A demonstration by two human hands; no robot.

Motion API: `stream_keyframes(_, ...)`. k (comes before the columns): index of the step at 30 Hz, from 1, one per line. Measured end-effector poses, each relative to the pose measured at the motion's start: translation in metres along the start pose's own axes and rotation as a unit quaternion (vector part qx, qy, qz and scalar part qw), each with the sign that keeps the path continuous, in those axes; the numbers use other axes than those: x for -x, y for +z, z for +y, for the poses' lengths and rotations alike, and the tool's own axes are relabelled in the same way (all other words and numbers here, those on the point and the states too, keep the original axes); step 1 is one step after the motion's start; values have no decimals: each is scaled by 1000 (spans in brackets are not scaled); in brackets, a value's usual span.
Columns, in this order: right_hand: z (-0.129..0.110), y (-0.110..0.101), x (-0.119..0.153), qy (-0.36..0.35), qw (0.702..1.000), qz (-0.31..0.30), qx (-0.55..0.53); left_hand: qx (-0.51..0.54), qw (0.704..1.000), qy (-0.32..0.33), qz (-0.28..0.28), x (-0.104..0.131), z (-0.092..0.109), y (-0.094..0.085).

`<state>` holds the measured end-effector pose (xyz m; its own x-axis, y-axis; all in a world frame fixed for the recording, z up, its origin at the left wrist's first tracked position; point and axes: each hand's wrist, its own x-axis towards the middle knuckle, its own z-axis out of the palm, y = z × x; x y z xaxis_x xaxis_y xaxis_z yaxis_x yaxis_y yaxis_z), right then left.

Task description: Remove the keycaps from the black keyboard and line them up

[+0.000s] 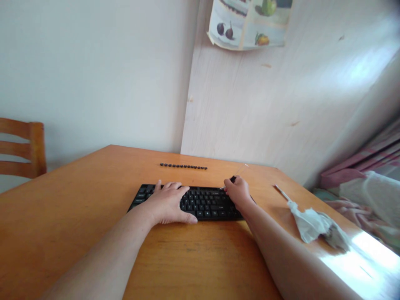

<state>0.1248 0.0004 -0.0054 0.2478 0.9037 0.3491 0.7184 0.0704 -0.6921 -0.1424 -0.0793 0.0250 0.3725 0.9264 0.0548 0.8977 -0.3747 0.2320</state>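
Observation:
A black keyboard (206, 205) lies flat on the wooden table. My left hand (167, 204) rests across its left half, fingers spread towards the back edge and thumb at the front edge. My right hand (239, 193) is closed over the keyboard's right end. It pinches a small tool with a black grip (233, 179); thin, wire-like lines stick out behind it, and its working end is hard to make out near the top row of keys. Behind the keyboard, several small black keycaps (183, 166) stand in a straight row.
To the right on the table (187, 258) lie a thin white stick (282, 193) and a crumpled white and grey cloth or bag (312, 225). A wooden chair (37, 148) stands at the left. The wall, with a fruit poster (250, 25), rises behind; bedding (368, 196) is at the far right.

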Motion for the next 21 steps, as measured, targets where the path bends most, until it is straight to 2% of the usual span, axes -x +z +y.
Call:
stream_keyframes(7, -14, -7, 6, -38, 996, -32, 77, 3, 1000, -5, -3, 0, 0, 0)
stream_keyframes(13, -19, -8, 7, -62, 987, -29, 148, 10, 1000, -2, 1, 1, 0, 0)
stream_keyframes(21, -26, -5, 13, -95, 979, -45, 174, 2, 1000, -7, 3, 1, 1, 0)
